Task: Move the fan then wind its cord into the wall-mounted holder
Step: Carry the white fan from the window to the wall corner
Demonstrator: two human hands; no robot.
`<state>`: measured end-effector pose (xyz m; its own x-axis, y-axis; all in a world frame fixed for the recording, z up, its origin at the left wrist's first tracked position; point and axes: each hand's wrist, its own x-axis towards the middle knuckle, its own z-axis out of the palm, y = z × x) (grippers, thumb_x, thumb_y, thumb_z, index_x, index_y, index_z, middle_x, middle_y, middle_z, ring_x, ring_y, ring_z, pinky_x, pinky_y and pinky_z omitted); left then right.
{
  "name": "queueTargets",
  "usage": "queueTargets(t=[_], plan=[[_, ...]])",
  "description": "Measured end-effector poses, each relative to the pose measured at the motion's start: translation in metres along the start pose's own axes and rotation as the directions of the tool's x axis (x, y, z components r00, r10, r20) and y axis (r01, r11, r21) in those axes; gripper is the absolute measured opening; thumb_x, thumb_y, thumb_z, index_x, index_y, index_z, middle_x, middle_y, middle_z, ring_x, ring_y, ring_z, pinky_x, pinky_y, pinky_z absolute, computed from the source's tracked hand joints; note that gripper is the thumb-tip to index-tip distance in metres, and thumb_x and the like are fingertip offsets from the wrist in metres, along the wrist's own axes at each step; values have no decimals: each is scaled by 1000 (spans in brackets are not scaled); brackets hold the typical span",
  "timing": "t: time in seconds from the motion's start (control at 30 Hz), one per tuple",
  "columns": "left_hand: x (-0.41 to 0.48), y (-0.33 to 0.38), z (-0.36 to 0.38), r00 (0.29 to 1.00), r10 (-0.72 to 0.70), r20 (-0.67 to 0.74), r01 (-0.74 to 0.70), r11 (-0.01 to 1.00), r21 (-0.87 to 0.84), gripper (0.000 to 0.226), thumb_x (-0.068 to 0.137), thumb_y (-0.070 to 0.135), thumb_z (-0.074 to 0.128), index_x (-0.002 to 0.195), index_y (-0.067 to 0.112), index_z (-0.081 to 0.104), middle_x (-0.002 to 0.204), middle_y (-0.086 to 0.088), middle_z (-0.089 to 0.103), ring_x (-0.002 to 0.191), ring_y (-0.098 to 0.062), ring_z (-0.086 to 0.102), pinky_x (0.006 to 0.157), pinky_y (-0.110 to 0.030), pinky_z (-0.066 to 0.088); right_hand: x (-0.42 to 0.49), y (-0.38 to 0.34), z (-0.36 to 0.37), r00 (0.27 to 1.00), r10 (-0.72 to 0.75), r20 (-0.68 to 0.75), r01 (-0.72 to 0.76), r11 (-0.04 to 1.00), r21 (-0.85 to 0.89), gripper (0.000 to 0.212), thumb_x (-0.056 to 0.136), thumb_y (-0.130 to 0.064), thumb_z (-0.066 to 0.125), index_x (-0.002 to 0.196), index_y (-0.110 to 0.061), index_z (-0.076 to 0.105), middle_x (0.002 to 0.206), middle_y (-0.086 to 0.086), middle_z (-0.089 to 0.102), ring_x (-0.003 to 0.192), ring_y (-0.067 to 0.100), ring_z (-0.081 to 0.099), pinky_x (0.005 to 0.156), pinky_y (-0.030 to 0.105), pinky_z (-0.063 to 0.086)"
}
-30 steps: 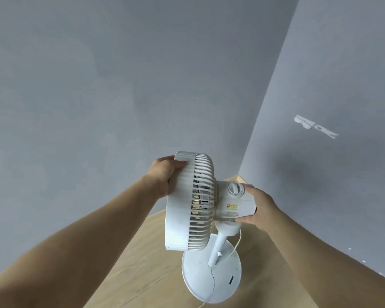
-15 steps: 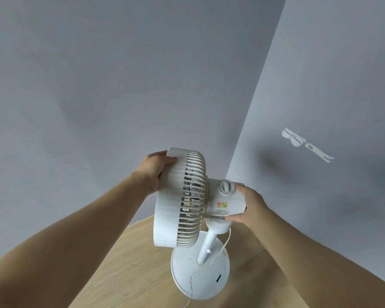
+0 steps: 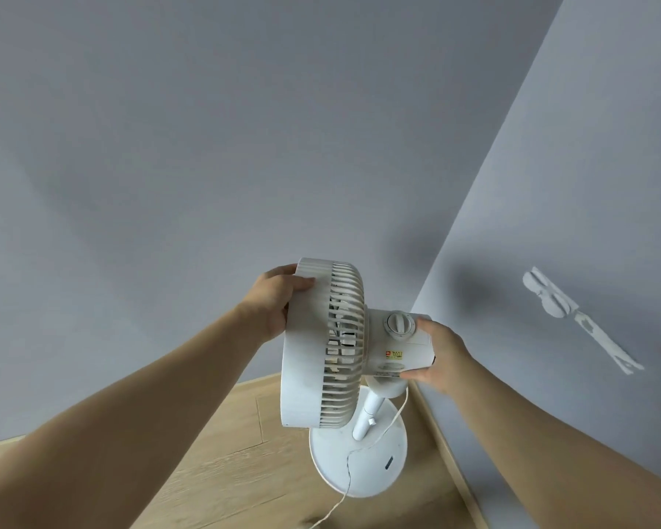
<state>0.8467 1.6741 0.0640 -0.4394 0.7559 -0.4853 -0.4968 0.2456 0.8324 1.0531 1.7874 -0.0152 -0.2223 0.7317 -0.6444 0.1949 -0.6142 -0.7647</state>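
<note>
Left grip point(image 3: 279, 299) curled round rim of fan point(image 3: 306, 360), right grip point(image 3: 441, 357) round its motor housing point(image 3: 382, 337), red-yellow sticker point(image 3: 394, 353) unreadable.

The fan point(image 3: 321, 345) is between the hands: the left hand point(image 3: 279, 299) on the rim of its head, the right hand point(image 3: 439, 357) round the housing behind. Its base point(image 3: 374, 463) is below, over the floor point(image 3: 226, 452) near the corner. The cord point(image 3: 349, 479) runs across the base toward the camera. The holder point(image 3: 550, 299) is on the right wall point(image 3: 550, 185), well apart from the fan.
</note>
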Motion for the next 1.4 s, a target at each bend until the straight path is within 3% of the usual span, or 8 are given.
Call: queueTargets(t=[0.07,0.23,0.4,0.63,0.8,1.1,1.23,1.4], plan=[[16,1,9,1000,-5,-18,5,1000,11,37,90,-8,47,123,5,57,82,-8,63,71,-20,60,59,-25,57,18,-11,-4,1000,15,-14,-15,1000,14,48,80,-14,68,126,-14,53,118,15,52,107,35,51,94,55,49],[59,-2,35,994,-45,-95,45,999,-7,40,88,-6,51,126,6,57,86,-8,63,79,-21,58,80,-32,51,71,-35,-18,999,27,43,-26,1000,-15,45,82,-13,66,125,-11,54,100,10,55,103,34,51,90,49,50],[103,-12,76,978,-59,-201,50,998,-49,40,90,-2,51,128,11,56,91,-5,62,80,-18,57,72,-29,49,129,-66,-38,991,97,97,-102,994,46,46,78,-21,67,122,-13,56,98,11,58,110,40,53,92,62,46],[148,-25,129,933,-104,-343,68,991,-116,39,90,0,53,126,12,59,90,-5,61,79,-17,55,70,-28,46,183,-102,-70,984,155,90,-156,988,12,26,86,-20,62,107,-10,52,83,9,55,93,36,54,91,55,47],[168,-43,159,923,-116,-367,56,984,-171,40,90,0,53,129,11,57,88,-4,63,74,-15,58,64,-26,48,217,-107,-90,985,156,69,-153,987,-46,27,86,-22,62,106,-11,48,105,13,51,99,35,51,91,55,49],[185,-53,177,916,-127,-381,25,965,-262,45,90,2,56,133,14,54,99,-6,66,80,-19,61,80,-31,50,249,-122,-100,978,181,101,-173,982,-75,39,84,-22,63,120,-11,53,112,10,50,104,35,49,87,53,48],[190,-52,171,907,-135,-399,21,960,-278,48,89,2,57,135,14,52,110,-9,64,82,-18,62,80,-32,50,256,-128,-94,971,194,141,-185,980,-71,25,87,-19,60,109,-11,50,101,9,49,103,33,47,81,52,46],[195,-64,167,903,-160,-398,58,965,-255,46,89,2,58,133,14,54,108,-7,65,85,-22,61,88,-34,50,260,-118,-97,962,240,127,-226,967,-120,42,88,-20,61,128,-9,50,112,9,49,105,32,48,94,52,44]])
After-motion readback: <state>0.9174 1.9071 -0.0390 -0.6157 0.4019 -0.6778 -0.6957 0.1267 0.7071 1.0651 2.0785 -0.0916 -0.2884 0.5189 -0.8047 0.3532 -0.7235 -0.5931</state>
